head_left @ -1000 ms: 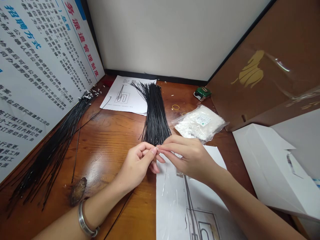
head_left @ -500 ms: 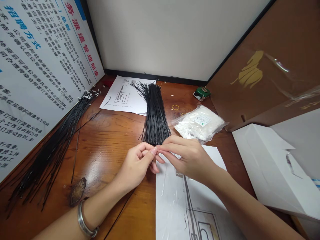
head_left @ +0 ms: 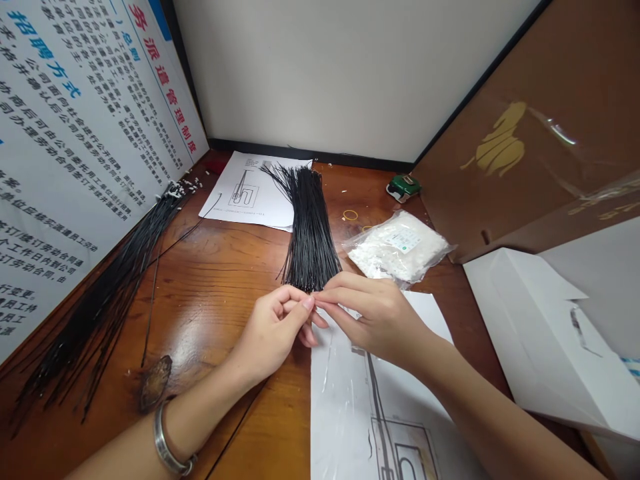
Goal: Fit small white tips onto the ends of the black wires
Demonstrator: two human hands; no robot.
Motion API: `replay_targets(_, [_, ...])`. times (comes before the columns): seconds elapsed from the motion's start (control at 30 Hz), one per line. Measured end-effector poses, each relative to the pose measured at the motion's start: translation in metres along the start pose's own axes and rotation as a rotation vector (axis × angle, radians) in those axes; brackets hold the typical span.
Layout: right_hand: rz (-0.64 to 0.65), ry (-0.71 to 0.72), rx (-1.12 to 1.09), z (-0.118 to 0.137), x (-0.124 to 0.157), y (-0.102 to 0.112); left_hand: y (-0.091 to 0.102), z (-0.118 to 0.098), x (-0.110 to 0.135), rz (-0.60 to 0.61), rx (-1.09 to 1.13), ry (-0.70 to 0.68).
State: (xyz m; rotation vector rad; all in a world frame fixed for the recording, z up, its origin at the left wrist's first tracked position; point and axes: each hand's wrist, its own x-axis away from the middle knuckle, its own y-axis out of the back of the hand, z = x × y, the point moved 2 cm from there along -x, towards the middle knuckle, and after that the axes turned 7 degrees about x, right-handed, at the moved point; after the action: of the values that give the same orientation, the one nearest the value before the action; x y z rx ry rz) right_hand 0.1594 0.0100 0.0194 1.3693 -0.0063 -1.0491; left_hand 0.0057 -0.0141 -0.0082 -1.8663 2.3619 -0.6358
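So the left hand and right hand met fingertip to fingertip, both in a tight pinch with no real gap. The right one seemed to have a tiny pale bit, way too small to identify. A single thin black wire ran from the near edge under the left wrist and looked to end in the left pinch, though the fingers hid that part.

My worry: something that small could've popped out if the pinch rolled or got sweaty, and good luck finding it on that busy tabletop. The fingertips also sat right by the near end of the thick bundle of straight black wires, so a careless nudge could've fanned it out.

Materials-wise: glossy brown wooden table with swirly grain, and to the right a crinkly clear plastic bag of small white pieces. Far left, a looser, scragglier black wire bundle with white tips. A flat white printed sheet lay under the right hand.
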Motion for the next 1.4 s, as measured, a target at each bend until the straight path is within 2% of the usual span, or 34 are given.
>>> replay_targets(0.47, [0.045, -0.104, -0.136, 0.0001, -0.0026, 0.0033, -0.0005, -0.0010, 0.0002, 0.014, -0.001, 0.006])
replay_targets(1.1, [0.052, -0.002, -0.007, -0.0012, 0.0002, 0.0060, 0.0010, -0.0019, 0.0012, 0.033, -0.006, -0.006])
replay_targets(1.23, [0.036, -0.047, -0.097, -0.0028, -0.0002, 0.0039, 0.0018, 0.0000, 0.0019, 0.034, 0.021, -0.001])
replay_targets(1.4, [0.072, -0.216, -0.212, -0.0030, -0.0027, 0.0021, 0.0021, -0.0003, 0.0035, 0.036, 0.026, 0.004])
